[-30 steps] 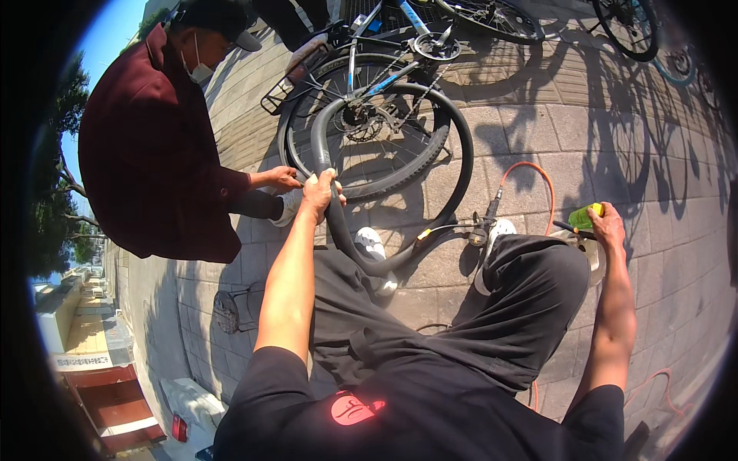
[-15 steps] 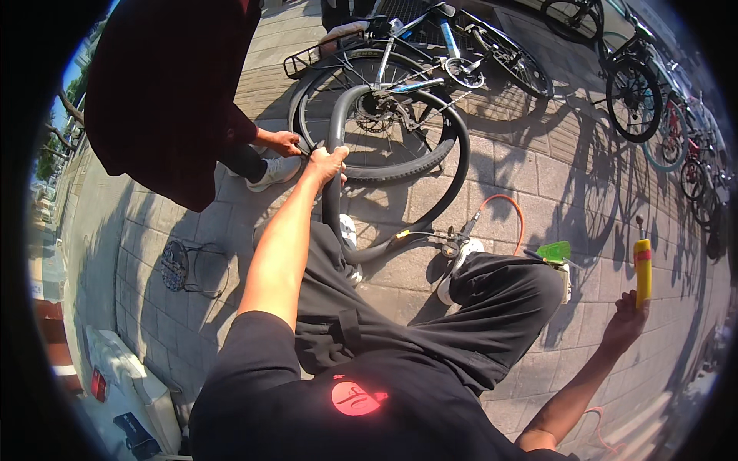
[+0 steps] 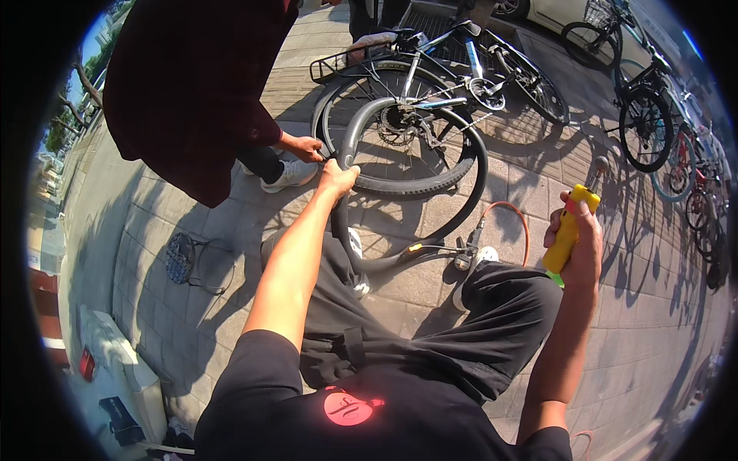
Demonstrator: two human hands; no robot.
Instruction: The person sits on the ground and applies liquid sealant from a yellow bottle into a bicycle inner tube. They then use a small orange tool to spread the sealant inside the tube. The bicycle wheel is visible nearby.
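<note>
Inner tube (image 3: 355, 140) (blk) grasped by L hand (image 3: 338, 178), nr bike wheel (image 3: 407, 188); R hand (image 3: 586, 255) grips yellow tool (image 3: 563, 238).

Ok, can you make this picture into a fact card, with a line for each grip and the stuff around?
Left grip: closed around a plump, black rubber inner tube
Right grip: closed around a yellow, stick-shaped tool, held up off the ground
Bicycle: blue, white and black bicycle, lying down, partly behind the tube
Other person: hand below a dark red sleeve, close to the bicycle; touching is hard to tell
Hose: thin, curved orange hose
Ground: grey paving, sunny with shadows
</note>
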